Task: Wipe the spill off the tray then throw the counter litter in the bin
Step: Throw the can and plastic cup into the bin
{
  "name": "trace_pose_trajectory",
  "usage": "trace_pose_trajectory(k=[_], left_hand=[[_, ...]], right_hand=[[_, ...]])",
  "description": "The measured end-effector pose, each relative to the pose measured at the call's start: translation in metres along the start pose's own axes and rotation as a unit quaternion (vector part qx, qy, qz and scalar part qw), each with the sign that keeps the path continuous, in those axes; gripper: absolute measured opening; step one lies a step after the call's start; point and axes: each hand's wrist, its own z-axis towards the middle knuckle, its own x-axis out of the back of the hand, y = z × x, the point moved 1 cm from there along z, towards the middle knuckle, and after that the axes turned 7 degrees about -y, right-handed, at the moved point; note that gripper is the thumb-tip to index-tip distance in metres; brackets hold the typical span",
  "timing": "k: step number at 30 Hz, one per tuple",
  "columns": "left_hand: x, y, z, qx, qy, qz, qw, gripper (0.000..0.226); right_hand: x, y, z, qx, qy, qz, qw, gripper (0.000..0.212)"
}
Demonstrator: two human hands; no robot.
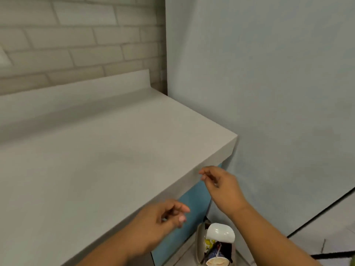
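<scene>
Nearest, at the bottom edge: two bare forearms, extended up and forward. On the floor between them, bin [200, 239] — pale, narrow, standing against the foot of the blue cabinet front [192, 204], just past the corner of the counter [96, 169]. Inside the bin, litter heaped to the rim: white cup [221, 233] lying tipped on top, paper cup [218, 261] with its open mouth toward the camera, yellow smiley-printed wrapper [209, 243] wedged at the left. Further dark items among them; too blurred to identify.

Next, left hand [163, 215]: raised over the counter's front edge, fingers loosely curled, thumb and fingertips near one another, holding nothing. Then right hand [221, 187]: higher and further out, beside the counter's front lip near the corner, fingers relaxed and slightly bent, likewise holding nothing. Hands apart from each other; contact with the counter not determinable — slight blur on both.

Beyond the hands, the counter top: pale grey-beige, thick front lip, low upstand [76, 93] along the back. Behind the upstand, tiled wall [76, 45] in a pale brick pattern. To the right, plain pale wall [269, 73], meeting the tiles at a dark vertical joint. At far lower right, light floor [326, 217] crossed by a dark diagonal line.
</scene>
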Motion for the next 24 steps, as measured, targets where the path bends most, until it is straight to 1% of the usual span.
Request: trace_pose_trajectory(k=[1,4,8,12,15,18,24], left_hand=[[0.011,0.012,-0.01,-0.003,0.026,-0.004,1.0,0.012],[0.044,0.034,-0.042,-0.006,0.12,0.008,0.993,0.016],[0.084,0.027,-0.096,0.038,0.224,0.017,0.974,0.017],[0.125,0.005,-0.145,0.084,0.273,0.038,0.958,0.015],[0.162,-0.015,-0.173,0.104,0.322,0.059,0.939,0.013],[0.204,-0.035,-0.195,0.12,0.37,0.078,0.918,0.012],[0.292,-0.083,-0.246,0.168,0.451,0.124,0.868,0.011]], right_hand=[[0.002,-0.017,0.006,0.014,-0.011,-0.001,1.0,0.04],[-0.001,-0.059,0.023,0.05,-0.046,0.004,0.998,0.037],[-0.026,-0.102,0.037,0.08,-0.104,0.007,0.991,0.03],[-0.065,-0.136,0.042,0.103,-0.18,-0.031,0.978,0.031],[-0.097,-0.163,0.045,0.121,-0.234,-0.073,0.962,0.026],[-0.133,-0.192,0.052,0.134,-0.259,-0.104,0.951,0.022],[-0.221,-0.254,0.077,0.166,-0.29,-0.12,0.935,0.024]])
